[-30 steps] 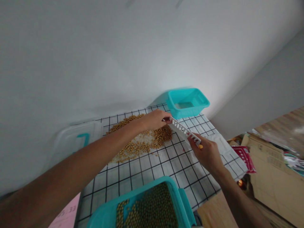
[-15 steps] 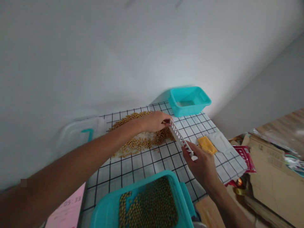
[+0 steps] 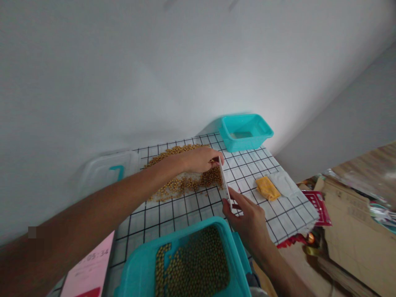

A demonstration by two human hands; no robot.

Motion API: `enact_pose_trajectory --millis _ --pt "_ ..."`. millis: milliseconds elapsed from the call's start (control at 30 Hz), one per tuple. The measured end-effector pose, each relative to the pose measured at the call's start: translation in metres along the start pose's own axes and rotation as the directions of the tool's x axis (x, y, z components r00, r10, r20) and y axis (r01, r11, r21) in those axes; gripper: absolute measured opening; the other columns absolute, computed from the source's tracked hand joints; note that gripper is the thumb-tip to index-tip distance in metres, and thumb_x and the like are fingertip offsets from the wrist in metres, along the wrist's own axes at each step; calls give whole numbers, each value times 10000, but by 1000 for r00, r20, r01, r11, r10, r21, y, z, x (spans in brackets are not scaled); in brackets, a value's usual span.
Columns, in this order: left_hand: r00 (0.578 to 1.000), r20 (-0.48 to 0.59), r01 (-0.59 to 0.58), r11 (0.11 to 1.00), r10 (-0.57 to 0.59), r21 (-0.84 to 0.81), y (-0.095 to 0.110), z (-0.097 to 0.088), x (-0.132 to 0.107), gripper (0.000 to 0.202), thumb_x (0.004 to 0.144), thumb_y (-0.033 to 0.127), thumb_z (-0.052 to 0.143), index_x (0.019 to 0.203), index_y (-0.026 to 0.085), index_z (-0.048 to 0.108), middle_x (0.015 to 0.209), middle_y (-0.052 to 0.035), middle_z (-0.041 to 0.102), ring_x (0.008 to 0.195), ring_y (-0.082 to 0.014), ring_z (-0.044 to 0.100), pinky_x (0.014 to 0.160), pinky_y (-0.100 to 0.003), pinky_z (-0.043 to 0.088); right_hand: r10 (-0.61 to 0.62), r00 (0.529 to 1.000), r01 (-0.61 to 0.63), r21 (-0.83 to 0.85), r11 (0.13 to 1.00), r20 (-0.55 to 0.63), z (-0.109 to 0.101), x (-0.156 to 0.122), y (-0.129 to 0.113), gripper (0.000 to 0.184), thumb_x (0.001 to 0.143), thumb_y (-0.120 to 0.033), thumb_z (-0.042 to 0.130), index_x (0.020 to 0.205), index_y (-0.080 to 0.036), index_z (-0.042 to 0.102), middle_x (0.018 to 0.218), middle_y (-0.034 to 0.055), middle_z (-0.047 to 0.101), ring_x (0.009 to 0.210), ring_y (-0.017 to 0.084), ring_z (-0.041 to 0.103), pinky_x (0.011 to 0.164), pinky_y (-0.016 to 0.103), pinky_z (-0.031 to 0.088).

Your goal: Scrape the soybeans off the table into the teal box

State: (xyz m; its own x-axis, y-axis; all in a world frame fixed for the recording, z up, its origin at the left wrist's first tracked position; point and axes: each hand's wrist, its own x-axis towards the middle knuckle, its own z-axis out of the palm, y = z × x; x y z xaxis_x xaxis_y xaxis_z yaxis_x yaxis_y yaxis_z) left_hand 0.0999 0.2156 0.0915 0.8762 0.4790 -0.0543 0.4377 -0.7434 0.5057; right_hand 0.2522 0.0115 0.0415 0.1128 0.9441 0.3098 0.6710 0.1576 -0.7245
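Observation:
A white slotted plastic strip (image 3: 224, 182) stands on edge on the black-grid tablecloth (image 3: 247, 167), against the right side of a heap of tan beans mixed with white rice (image 3: 182, 175). My left hand (image 3: 201, 159) grips the strip's far end, lying over the beans. My right hand (image 3: 246, 216) pinches its near end. A teal tub of green and tan beans (image 3: 192, 264) sits at the near edge, right below my right hand.
A second teal tub (image 3: 246, 132) holding a little white rice stands at the far right by the wall. A clear lid with a teal handle (image 3: 105, 173) lies left. A yellow cloth (image 3: 267, 187) and a pink paper (image 3: 89, 272) lie on the table. Cardboard clutter sits right.
Both hands have swung the strip from a slanted, lifted pose to nearly edge-on against the beans. My right hand moved left and nearer, uncovering the yellow cloth.

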Motion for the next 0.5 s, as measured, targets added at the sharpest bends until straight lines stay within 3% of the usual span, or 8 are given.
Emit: enact_pose_trajectory --millis 200,500 --pt "999 -25 19 999 -20 -48 -1 1 -4 308 837 182 552 1085 248 722 1016 -91 768 848 -208 662 768 -319 441 -65 998 65 22 998 -7 -4 1 3 338 885 -246 598 1211 -219 687 1024 58 764 685 149 726 640 268 640" --pt "999 -16 52 998 -52 -28 11 -11 -14 277 841 208 537 1032 254 732 982 -74 761 873 -222 657 774 -327 419 -53 998 51 88 995 17 -10 1 -2 320 884 -242 605 1183 -187 704 976 60 770 663 144 707 646 268 639"
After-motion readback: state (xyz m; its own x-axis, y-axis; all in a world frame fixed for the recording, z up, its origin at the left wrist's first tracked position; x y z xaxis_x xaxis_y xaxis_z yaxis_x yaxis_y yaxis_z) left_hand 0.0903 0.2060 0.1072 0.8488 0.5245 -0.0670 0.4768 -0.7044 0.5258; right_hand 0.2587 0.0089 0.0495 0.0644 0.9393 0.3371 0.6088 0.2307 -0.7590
